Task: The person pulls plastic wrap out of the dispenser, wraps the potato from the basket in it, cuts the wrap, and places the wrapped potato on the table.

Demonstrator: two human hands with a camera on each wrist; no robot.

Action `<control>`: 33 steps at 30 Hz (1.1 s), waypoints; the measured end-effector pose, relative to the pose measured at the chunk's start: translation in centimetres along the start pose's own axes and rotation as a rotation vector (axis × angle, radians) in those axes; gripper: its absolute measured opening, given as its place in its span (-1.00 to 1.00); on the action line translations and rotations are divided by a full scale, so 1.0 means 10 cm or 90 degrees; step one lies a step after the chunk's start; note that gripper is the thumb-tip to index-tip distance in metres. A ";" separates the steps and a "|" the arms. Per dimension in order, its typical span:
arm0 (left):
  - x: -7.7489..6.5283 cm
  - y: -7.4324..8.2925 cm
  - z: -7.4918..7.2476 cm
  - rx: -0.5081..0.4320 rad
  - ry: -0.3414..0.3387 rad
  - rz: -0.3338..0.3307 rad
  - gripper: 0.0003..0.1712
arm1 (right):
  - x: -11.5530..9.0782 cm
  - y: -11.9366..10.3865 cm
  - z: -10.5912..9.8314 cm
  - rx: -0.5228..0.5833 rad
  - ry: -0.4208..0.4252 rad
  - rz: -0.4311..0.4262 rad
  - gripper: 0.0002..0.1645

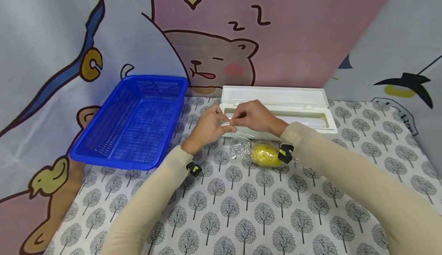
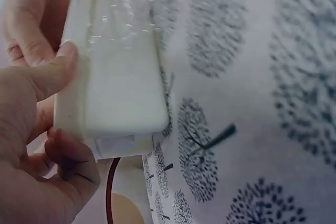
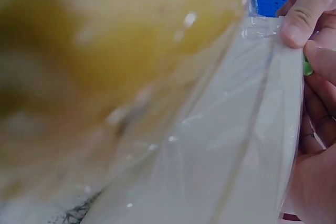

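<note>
A long white cling film dispenser lies with its lid raised and a pale roll inside. My left hand grips its left end, thumb on the front rim and fingers curled below. Beside it, the fingertips of my right hand pinch a small green piece at the rim, mostly hidden by the fingers. Clear cling film drapes over the dispenser's front. It reaches down to a yellow fruit that lies wrapped in it, under my right wrist; its exact kind is unclear.
A blue plastic basket stands at the left, with only its own mesh floor showing inside. The tree-print tablecloth covers the table. A cartoon-printed curtain hangs close behind the dispenser.
</note>
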State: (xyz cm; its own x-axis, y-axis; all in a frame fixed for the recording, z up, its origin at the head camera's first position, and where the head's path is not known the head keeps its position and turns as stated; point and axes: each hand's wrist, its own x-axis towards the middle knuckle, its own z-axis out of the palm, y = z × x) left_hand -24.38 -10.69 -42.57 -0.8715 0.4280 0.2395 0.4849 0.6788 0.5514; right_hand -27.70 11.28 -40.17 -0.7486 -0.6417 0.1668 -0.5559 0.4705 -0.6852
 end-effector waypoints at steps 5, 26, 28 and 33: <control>0.01 0.03 0.02 0.059 0.009 0.077 -0.60 | -0.07 0.02 -0.06 -0.051 0.006 -0.020 -0.86; 0.05 0.14 0.04 0.089 0.014 0.089 -0.59 | -0.61 0.16 -0.53 -0.165 0.007 -0.034 -0.88; 0.03 0.10 0.01 0.092 0.020 0.084 -0.59 | -0.84 0.27 -0.71 -0.183 0.018 -0.018 -0.91; -0.04 0.00 -0.03 0.103 0.016 0.083 -0.57 | -1.49 0.58 -1.09 -0.254 0.062 -0.009 -0.85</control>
State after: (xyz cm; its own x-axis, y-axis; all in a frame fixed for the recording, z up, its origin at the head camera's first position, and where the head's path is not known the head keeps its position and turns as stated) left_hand -24.02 -11.05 -42.41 -0.8014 0.5043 0.3215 0.5970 0.7067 0.3796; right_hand -23.70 30.13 -38.92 -0.7604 -0.5979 0.2536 -0.6480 0.6724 -0.3577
